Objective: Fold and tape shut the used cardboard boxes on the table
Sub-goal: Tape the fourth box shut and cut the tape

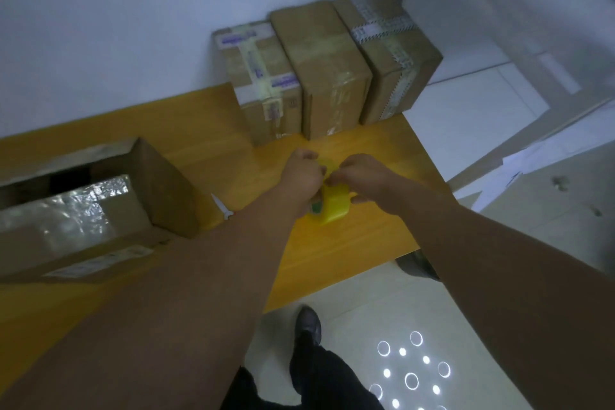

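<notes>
A yellow tape dispenser (pixel 334 206) stands on the wooden table (pixel 349 243), with both hands on it. My left hand (pixel 301 176) grips its left side and top. My right hand (pixel 361 178) pinches at its top and right edge. An open cardboard box (pixel 100 196) lies at the left with one shiny taped flap folded down and a dark gap still showing. Three shut, taped cardboard boxes (pixel 327 66) stand in a row at the table's far edge against the wall.
A small white-handled tool (pixel 223 206) lies beside the open box. The table's right edge (pixel 429 176) and front edge drop to a tiled floor. My leg and shoe (pixel 309 326) are below. Papers (pixel 532 160) lie on the floor at the right.
</notes>
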